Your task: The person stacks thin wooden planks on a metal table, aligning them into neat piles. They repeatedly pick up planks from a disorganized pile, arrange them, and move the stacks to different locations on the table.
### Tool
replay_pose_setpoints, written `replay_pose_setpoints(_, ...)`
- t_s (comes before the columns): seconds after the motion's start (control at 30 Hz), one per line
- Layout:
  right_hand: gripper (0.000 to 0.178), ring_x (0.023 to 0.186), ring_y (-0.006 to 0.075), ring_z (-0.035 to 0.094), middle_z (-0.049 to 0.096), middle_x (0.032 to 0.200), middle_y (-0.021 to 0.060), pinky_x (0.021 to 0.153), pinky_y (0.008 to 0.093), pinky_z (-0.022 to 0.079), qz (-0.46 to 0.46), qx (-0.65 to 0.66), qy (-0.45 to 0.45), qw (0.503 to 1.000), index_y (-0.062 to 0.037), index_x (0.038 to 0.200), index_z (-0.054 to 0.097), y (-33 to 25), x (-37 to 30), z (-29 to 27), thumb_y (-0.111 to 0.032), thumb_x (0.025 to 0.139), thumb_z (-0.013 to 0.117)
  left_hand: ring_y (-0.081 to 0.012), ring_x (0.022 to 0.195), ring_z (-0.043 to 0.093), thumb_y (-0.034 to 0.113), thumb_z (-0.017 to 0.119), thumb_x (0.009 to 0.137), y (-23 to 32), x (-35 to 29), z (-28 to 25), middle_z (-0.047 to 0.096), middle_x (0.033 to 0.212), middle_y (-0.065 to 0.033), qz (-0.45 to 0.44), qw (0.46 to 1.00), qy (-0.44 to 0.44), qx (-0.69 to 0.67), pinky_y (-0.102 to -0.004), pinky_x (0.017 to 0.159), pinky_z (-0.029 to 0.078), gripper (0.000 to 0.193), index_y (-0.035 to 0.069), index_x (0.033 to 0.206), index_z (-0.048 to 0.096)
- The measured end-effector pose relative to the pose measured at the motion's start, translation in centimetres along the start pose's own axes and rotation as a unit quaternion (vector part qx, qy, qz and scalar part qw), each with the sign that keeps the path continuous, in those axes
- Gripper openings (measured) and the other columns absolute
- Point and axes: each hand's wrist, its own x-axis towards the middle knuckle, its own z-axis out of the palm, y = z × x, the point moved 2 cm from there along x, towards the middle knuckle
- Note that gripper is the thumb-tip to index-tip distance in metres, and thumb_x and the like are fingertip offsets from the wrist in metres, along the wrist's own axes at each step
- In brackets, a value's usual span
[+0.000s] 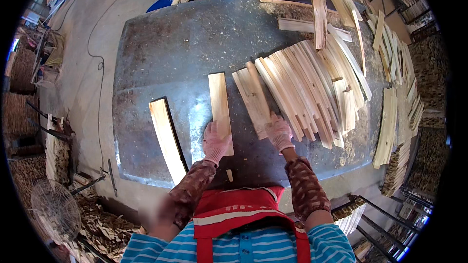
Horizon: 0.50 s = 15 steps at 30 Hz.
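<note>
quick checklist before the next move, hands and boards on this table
1. Gloves on both hands: ok, both are covered.
2. Left hand at a board: ok, it is on the lower part of the middle board.
3. Right hand at a board: ok, it is at the lower right of the wide board.
4. Leftmost board apart from both hands: ok, neither hand touches it.
5. Near edge of the table free of scraps: not ok, a small wood piece lies there.
6. Firm grip: cannot tell, the fingers' hold is unclear.
</note>
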Motion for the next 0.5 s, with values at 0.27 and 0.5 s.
replay_pose_setpoints(0.27,0.044,0.105,0.0360,0.068,0.070,0.119,0.0174,0.086,0.0430,0.056,-0.134,0.301,0.039,0.943,-0.0062,0.131,0.060,-5.8,-10.0,0.0,-0.032,0.096,0.060,-0.0340,0.126,0.055,0.020,0.072,0.092,5.8,-1.9,1.2,0.055,0.136,-0.0223,-0.112,0.778,-0.232,-0.573,-0.0415,0.100,0.051,0.056,0.004,0.141,0.049)
replay_pose_setpoints(0.5,0.075,0.138,0.0378,0.043,0.044,0.153,0.0191,0.112,0.0472,0.038,-0.088,0.007,-0.012,0.996,-0.0021,0.148,0.042,-5.0,-7.9,4.7,-0.043,0.089,0.064,-0.0208,0.086,0.071,0.014,0.068,0.094,-3.8,-1.9,-3.4,0.073,0.101,-0.0092,-0.142,0.787,-0.090,-0.594,-0.0337,0.074,0.059,0.028,-0.001,0.118,0.068)
